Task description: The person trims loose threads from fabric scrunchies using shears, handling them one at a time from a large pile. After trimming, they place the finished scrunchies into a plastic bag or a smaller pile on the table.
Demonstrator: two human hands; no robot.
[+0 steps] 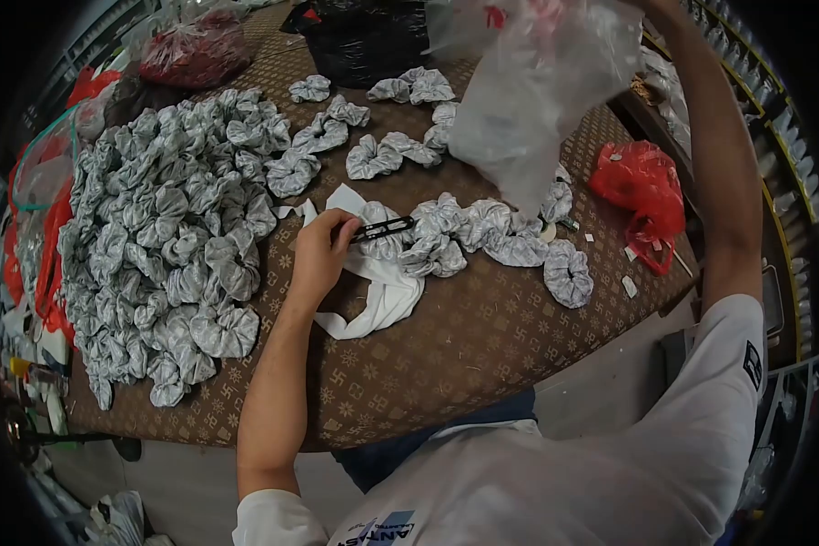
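My left hand (323,247) is closed, pinching a thin black slotted tool (384,228) whose exact kind I cannot make out. Under it lie a white cloth (387,300) and a cluster of pale grey patterned scrunchies (441,218). A translucent plastic bag (528,109) hangs over the far right part of the table, from my raised right hand (648,4). The top edge of the picture cuts that hand off, so its fingers are hidden. One scrunchie (568,273) lies at the near right end of the cluster.
A large heap of scrunchies (168,227) covers the left of the brown patterned table (482,337). Behind stand a black plastic bag (364,41) and a bag with red contents (196,50). A crumpled red bag (642,187) lies near the right edge; shelves (773,118) line the right.
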